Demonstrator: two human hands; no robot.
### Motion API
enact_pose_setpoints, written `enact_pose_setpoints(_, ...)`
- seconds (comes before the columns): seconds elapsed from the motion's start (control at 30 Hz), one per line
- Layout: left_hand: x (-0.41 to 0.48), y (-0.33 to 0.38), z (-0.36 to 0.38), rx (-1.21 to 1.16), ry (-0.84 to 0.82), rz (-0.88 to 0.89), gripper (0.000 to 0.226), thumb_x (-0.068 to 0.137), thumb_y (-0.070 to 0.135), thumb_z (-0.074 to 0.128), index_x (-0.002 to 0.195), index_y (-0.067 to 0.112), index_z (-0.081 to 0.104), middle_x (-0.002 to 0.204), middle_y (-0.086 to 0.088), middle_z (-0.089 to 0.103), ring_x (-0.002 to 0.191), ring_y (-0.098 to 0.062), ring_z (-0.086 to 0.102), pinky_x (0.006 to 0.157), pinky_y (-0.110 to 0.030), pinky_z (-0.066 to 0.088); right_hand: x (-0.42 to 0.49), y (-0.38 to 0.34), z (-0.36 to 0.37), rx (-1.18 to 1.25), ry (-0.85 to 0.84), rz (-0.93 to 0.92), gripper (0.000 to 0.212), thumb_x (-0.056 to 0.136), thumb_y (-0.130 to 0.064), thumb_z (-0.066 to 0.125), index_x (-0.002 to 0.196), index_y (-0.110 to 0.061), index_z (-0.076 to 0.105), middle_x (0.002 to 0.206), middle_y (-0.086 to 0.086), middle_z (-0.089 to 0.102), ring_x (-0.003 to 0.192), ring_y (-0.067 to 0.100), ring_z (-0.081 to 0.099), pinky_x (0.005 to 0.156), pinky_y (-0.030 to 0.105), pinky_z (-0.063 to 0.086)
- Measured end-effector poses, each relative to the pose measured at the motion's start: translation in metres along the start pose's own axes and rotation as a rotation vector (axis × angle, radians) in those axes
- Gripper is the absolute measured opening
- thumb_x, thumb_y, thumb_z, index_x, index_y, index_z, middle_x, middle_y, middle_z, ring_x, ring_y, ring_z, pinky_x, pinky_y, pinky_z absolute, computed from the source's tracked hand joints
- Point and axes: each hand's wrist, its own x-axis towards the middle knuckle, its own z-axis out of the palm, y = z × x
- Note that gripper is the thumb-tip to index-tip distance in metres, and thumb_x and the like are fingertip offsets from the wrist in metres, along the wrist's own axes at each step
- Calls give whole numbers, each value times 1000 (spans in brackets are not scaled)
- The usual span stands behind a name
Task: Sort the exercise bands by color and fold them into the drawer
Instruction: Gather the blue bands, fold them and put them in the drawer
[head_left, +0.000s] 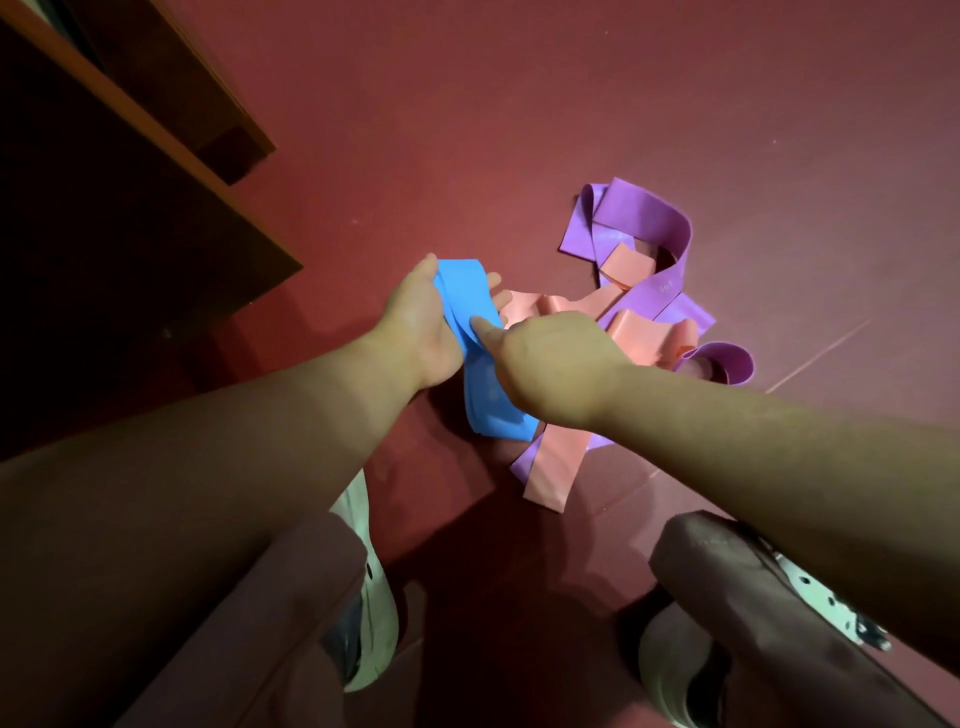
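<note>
While the blue band (470, 332) is gripped in the closed left hand (421, 332), its fold is pressed flat by the right hand (550, 364), fingers curled on it.

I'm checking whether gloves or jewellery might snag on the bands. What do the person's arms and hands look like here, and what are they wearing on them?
Both arms are bare from as far up as the view shows down to the fingertips: no sleeves in sight. The left hand and right hand have no gloves, and no rings, watch, bracelets or markings show on the sides visible to the camera.
</note>
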Motion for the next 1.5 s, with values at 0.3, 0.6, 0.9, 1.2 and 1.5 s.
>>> enact_pose_setpoints(0.3, -2, 4, 0, -47, -94, -45, 67, 97, 59, 36, 143, 10, 37, 138, -16, 54, 115, -30, 60, 88, -43, 49, -2, -5, -1, -12, 26, -74, 54, 93, -10, 30, 147, -12, 28, 61, 1, 29, 59, 27, 44, 51, 34, 33)
enact_pose_setpoints(0.6, 2, 5, 2, -23, 37, 106, 31, 106, 27, 34, 115, 6, 56, 116, -12, 67, 83, -20, 68, 77, -35, 54, -10, -10, 14, 356, 77, 149, 56, 93, -26, 46, 145, -22, 25, 84, -2, 48, 68, 30, 53, 50, 32, 34)
enact_pose_setpoints(0.9, 2, 21, 0, -49, 25, 240, 32, 105, 39, 31, 115, 21, 56, 109, -6, 69, 97, -25, 70, 96, -44, 49, -12, -23, 29, 1281, -149, 457, 52, 88, -24, 64, 131, -23, 35, 106, -1, 60, 77, 17, 60, 69, 24, 50)
enact_pose_setpoints(1.2, 0, 19, 0, 14, 53, 224, 30, 105, 37, 36, 111, 19, 58, 94, -3, 68, 81, -19, 70, 82, -39, 54, -12, -10, 40, 1170, -76, 556, 18, 90, -7, 44, 95, -18, 58, 72, -4, 57, 61, 15, 52, 55, 22, 40)
enact_pose_setpoints(1.5, 2, 15, -7, 111, 190, 242, 30, 103, 35, 36, 100, 19, 61, 77, 0, 61, 62, -16, 62, 67, -32, 52, -11, 10, 56, 481, -236, 244, 51, 86, -14, 50, 137, -19, 48, 136, 2, 46, 121, 27, 44, 98, 38, 41)
